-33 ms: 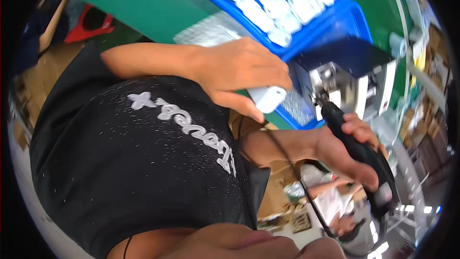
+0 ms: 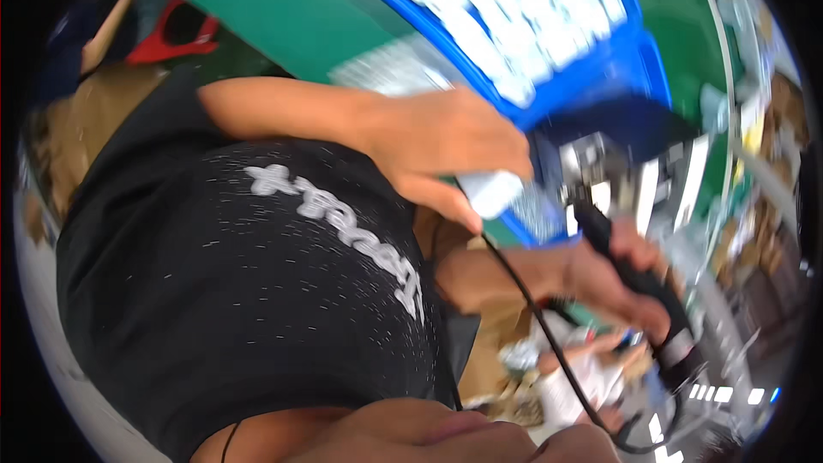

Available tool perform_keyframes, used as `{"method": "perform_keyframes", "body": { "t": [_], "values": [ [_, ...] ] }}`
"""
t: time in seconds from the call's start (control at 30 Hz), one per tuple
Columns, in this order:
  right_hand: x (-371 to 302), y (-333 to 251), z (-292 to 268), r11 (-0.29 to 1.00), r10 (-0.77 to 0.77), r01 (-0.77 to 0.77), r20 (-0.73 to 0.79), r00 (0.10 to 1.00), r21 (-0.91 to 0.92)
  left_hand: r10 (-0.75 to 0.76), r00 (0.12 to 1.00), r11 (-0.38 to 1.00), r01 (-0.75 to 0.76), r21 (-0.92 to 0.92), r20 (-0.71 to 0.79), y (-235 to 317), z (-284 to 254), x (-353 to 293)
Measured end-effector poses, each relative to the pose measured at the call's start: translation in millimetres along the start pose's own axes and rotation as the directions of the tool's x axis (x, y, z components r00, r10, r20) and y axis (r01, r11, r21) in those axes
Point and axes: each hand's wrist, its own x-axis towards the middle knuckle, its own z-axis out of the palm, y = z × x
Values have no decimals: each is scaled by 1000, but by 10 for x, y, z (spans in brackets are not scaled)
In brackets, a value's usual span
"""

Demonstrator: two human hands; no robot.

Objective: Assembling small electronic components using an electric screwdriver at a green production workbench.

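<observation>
My left hand (image 2: 454, 137) is closed on a small white plastic piece (image 2: 495, 195), pinched between thumb and fingers. My right hand (image 2: 613, 279) wraps around a black electric screwdriver (image 2: 639, 279), its cable (image 2: 549, 339) hanging in a loop below. The screwdriver's tip points at a dark box (image 2: 630, 133) with metal parts inside. Blur hides whether tip and box touch. Behind my left hand lies a clear plastic bag (image 2: 386, 69), partly covered by the hand.
A blue bin (image 2: 557, 81) heaped with white pieces (image 2: 506, 9) stands on the green table (image 2: 249, 9). Another person's arm (image 2: 107, 34) and a red object (image 2: 176, 34) are at far left. Cartons (image 2: 771, 197) and a person in white (image 2: 574, 381) appear on the right.
The scene has shifted slightly down and right in the picture. The screwdriver's cable now bows out more. Both hands keep their hold, and the white piece shows a little less.
</observation>
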Motion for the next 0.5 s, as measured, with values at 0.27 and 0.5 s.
{"method": "perform_keyframes", "body": {
  "t": [0.27, 0.5],
  "values": [
    [-97, -127, -210, 883, -71, -52, 240, 968, 467, 23, 1000, 999, -23, -25, 0, 100, 253, 9],
    [27, 89, 168, 769, -199, -77, 352, 915, 634, -13, 998, 998, 16, 52, -60, 51, 179, -76]
  ]
}}
